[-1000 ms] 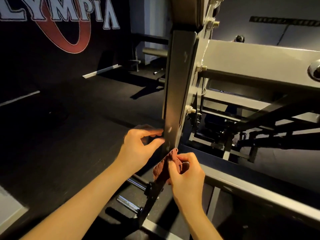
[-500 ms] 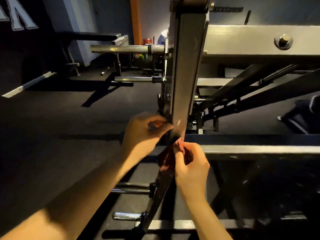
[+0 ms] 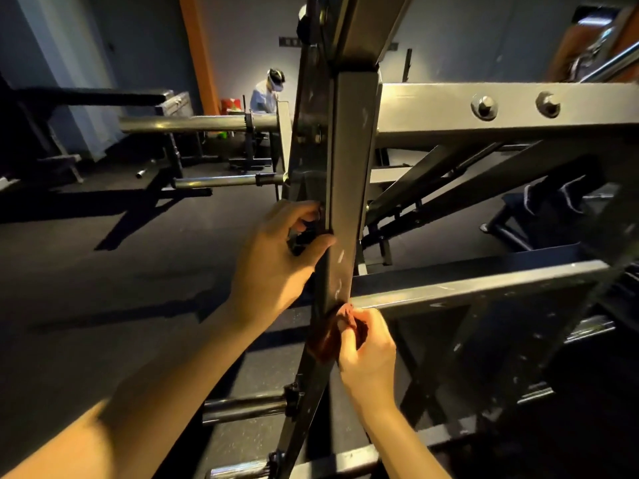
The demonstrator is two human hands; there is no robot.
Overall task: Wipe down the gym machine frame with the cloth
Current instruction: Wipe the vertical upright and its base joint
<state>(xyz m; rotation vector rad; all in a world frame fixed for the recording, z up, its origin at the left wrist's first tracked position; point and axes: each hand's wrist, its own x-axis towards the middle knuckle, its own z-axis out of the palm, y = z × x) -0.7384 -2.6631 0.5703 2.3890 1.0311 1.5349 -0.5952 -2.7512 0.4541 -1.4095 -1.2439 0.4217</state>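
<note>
Background person newly visible, cloth — seemingly — unmoved

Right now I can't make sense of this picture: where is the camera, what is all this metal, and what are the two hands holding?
The one picture comes from a camera worn on the person's head, looking forward and down, so the two bare arms reach in from the bottom. The metal is a gym machine's grey frame: an upright post in the middle, a cross beam with two bolts running right, and chrome pegs sticking out to the left lower down. The left hand grips the post, fingers curled round its edge and thumb on its front. Just below, the right hand pinches a bunched reddish cloth against the same post. Dark floor lies beneath; another person is far back.
</note>
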